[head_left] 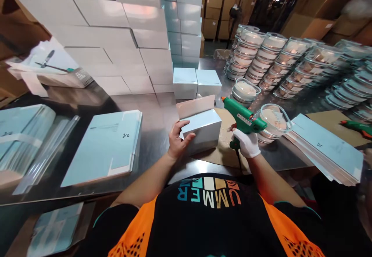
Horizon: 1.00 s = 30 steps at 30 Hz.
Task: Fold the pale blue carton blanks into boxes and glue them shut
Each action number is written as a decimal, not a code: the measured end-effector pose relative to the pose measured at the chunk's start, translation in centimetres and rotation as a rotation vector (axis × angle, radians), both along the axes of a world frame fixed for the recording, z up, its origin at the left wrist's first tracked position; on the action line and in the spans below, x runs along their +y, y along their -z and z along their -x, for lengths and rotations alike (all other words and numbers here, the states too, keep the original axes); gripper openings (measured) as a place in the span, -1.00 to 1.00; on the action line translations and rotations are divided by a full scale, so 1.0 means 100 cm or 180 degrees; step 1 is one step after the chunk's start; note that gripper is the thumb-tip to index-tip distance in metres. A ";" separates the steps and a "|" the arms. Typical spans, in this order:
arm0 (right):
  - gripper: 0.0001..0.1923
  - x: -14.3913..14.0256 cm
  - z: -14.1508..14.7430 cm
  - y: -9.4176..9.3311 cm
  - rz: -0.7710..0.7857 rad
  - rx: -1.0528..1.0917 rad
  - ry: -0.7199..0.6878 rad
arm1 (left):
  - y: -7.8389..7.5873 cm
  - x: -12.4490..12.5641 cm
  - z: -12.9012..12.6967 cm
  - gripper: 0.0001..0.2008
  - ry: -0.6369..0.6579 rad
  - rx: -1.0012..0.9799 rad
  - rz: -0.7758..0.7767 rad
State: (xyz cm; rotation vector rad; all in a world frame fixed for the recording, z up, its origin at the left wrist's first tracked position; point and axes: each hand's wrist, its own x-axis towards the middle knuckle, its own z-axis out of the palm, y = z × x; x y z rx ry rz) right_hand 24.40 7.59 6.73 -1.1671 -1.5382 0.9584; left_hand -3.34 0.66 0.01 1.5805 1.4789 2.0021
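Head cam: bare left hand (176,140) clasps pale box (203,130) at its 9 o'clock side, flap up, box on cardboard sheet (225,148) on bench (151,148). Gloved right hand (247,142) closed round green glue gun (242,118), nozzle toward 10 o'clock, near the box's 3 o'clock edge. Flat cartons (106,144) at 9.

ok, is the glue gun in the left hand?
No, the gloved right hand grips the green glue gun; the bare left hand holds the pale box.
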 end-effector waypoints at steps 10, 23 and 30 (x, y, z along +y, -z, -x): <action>-0.39 0.034 -0.038 0.013 0.0643 -0.0304 0.0202 | -0.009 0.004 0.006 -0.29 -0.0048 -0.0124 -0.0140; -0.39 0.024 0.037 -0.021 -0.0308 -0.0104 -0.1663 | -0.017 -0.005 -0.007 -0.40 0.0255 0.0272 -0.0246; -0.47 0.028 0.009 -0.005 -0.1515 -0.0315 -0.2261 | -0.036 0.002 0.008 -0.54 0.0863 0.0730 -0.0691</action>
